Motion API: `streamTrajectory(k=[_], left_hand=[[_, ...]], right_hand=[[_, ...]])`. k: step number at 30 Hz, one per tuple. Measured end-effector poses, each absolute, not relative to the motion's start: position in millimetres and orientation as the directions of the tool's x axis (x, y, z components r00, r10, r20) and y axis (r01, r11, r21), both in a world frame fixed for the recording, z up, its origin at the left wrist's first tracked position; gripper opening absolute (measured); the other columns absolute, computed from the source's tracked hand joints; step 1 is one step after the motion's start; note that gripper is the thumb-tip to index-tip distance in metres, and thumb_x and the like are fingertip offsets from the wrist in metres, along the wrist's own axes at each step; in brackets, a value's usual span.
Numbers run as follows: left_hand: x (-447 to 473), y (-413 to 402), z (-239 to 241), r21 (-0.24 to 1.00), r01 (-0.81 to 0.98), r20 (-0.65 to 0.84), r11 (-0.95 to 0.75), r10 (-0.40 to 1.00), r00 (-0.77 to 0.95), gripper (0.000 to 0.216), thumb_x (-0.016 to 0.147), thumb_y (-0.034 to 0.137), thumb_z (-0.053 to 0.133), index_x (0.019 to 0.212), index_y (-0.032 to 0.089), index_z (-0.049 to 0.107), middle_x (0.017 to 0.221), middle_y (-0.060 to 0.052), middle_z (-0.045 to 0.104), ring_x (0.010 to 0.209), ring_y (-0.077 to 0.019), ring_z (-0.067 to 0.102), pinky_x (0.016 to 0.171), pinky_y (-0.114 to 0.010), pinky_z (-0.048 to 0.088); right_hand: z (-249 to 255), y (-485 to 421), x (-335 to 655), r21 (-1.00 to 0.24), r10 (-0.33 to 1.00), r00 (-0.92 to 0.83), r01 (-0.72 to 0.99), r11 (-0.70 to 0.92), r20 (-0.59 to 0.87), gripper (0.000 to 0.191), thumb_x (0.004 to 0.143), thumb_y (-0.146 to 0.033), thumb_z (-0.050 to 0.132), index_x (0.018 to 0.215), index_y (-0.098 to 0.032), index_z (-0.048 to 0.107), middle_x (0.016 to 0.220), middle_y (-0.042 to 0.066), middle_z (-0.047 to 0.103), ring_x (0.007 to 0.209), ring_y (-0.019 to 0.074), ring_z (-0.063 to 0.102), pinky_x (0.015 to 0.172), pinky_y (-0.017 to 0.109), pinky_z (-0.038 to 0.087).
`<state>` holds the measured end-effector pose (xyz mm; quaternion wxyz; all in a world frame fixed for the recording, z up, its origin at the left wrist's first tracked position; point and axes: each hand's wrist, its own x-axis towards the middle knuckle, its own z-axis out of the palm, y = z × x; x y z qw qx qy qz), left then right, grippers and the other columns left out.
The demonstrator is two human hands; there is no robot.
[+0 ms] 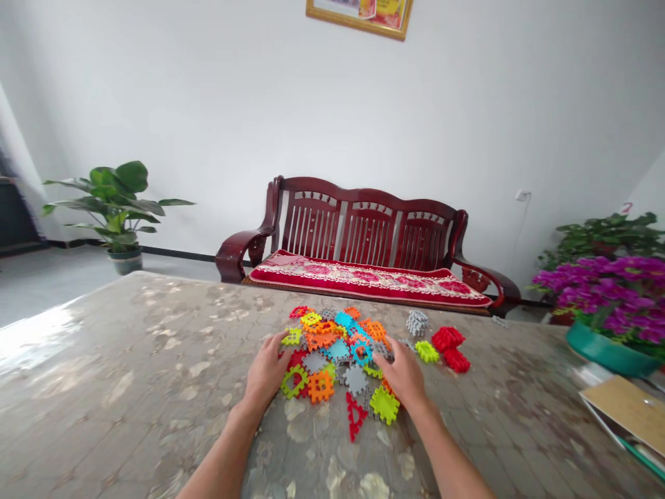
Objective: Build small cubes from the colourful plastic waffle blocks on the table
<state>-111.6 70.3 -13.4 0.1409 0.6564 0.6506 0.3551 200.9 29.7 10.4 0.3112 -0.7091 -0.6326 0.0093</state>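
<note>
A pile of colourful interlocking plastic tiles lies on the marbled table, in orange, lime, grey, blue and red. My left hand rests palm down at the pile's left edge, fingers stretched toward a lime tile. My right hand lies on the pile's right side, fingers spread over grey and orange tiles. Neither hand grips a piece. A red triangular tile and a lime tile lie between my wrists.
A grey block stack, a lime tile and red block stacks sit right of the pile. A purple flower pot and papers stand at the table's right edge. A wooden bench and a green plant stand behind.
</note>
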Motion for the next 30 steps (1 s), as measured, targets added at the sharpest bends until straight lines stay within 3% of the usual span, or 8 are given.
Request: streamTrajectory(k=[4, 7, 12, 16, 21, 25, 30], left_hand=[[-110.1, 67.1, -9.1, 0.628, 0.77, 0.258, -0.115, 0.964, -0.067, 0.042, 0.085, 0.022, 0.045, 0.125, 0.022, 0.057, 0.128, -0.007, 0.06, 0.114, -0.0205, 0.059, 0.096, -0.031, 0.045], [-110.5, 67.1, -9.6, 0.617, 0.777, 0.262, -0.128, 0.964, -0.05, 0.041, 0.084, 0.021, 0.045, 0.124, 0.021, 0.058, 0.128, -0.007, 0.06, 0.116, -0.02, 0.058, 0.098, -0.031, 0.044], [-111.4, 68.6, -11.3, 0.583, 0.798, 0.256, -0.152, 0.967, -0.003, 0.04, 0.084, 0.02, 0.045, 0.121, 0.021, 0.061, 0.129, -0.007, 0.061, 0.117, -0.0206, 0.057, 0.101, -0.032, 0.041], [-110.4, 67.7, -8.9, 0.574, 0.807, 0.235, -0.14, 0.972, 0.001, 0.04, 0.083, 0.019, 0.045, 0.12, 0.022, 0.062, 0.128, -0.006, 0.062, 0.117, -0.02, 0.056, 0.102, -0.031, 0.041], [-110.1, 67.7, -8.4, 0.553, 0.822, 0.229, -0.136, 0.973, 0.007, 0.039, 0.084, 0.021, 0.046, 0.118, 0.023, 0.064, 0.127, -0.005, 0.063, 0.116, -0.0197, 0.057, 0.101, -0.03, 0.041], [-110.5, 68.6, -9.3, 0.542, 0.83, 0.221, -0.133, 0.975, 0.012, 0.039, 0.084, 0.02, 0.045, 0.118, 0.024, 0.064, 0.128, -0.004, 0.063, 0.116, -0.0197, 0.057, 0.102, -0.031, 0.04], [-109.5, 67.0, -6.0, 0.539, 0.832, 0.222, -0.133, 0.975, 0.012, 0.039, 0.084, 0.021, 0.045, 0.118, 0.023, 0.065, 0.127, -0.004, 0.064, 0.116, -0.0188, 0.057, 0.102, -0.029, 0.04]], right_hand=[[16.0, 36.7, 194.1, -0.362, 0.95, 0.14, 0.932, -0.031, 0.279, 0.037, 0.082, -0.039, 0.056, 0.115, -0.024, 0.064, 0.112, 0.006, 0.068, 0.103, 0.0238, 0.06, 0.088, 0.032, 0.044], [11.3, 41.5, 195.4, -0.362, 0.95, 0.148, 0.931, -0.04, 0.276, 0.032, 0.083, -0.03, 0.052, 0.11, -0.024, 0.066, 0.109, 0.005, 0.069, 0.101, 0.0217, 0.061, 0.086, 0.029, 0.044], [4.1, 47.7, 216.9, -0.565, 0.94, 0.203, 0.825, -0.012, 0.276, 0.036, 0.086, -0.033, 0.041, 0.105, -0.022, 0.069, 0.103, 0.007, 0.073, 0.095, 0.0219, 0.065, 0.082, 0.03, 0.047], [-0.2, 48.2, 236.3, -0.733, 0.933, 0.227, 0.677, 0.055, 0.279, 0.041, 0.082, -0.038, 0.043, 0.106, -0.019, 0.07, 0.101, 0.009, 0.073, 0.093, 0.0237, 0.066, 0.085, 0.035, 0.05], [-12.1, 46.3, 240.6, -0.746, 0.916, 0.114, 0.623, 0.236, 0.385, 0.037, 0.069, -0.02, 0.046, 0.094, -0.022, 0.074, 0.114, 0.006, 0.069, 0.111, 0.0206, 0.061, 0.105, 0.037, 0.041], [-18.5, 48.8, 236.5, -0.794, 0.962, 0.082, 0.584, 0.166, 0.262, 0.048, 0.06, -0.011, 0.044, 0.097, -0.021, 0.072, 0.116, 0.006, 0.069, 0.111, 0.0198, 0.062, 0.104, 0.037, 0.042], [-6.1, 45.5, 225.8, -0.815, 0.988, 0.09, 0.578, 0.052, 0.126, 0.055, 0.063, -0.014, 0.048, 0.116, -0.017, 0.064, 0.12, 0.009, 0.067, 0.114, 0.0223, 0.06, 0.103, 0.038, 0.042]])
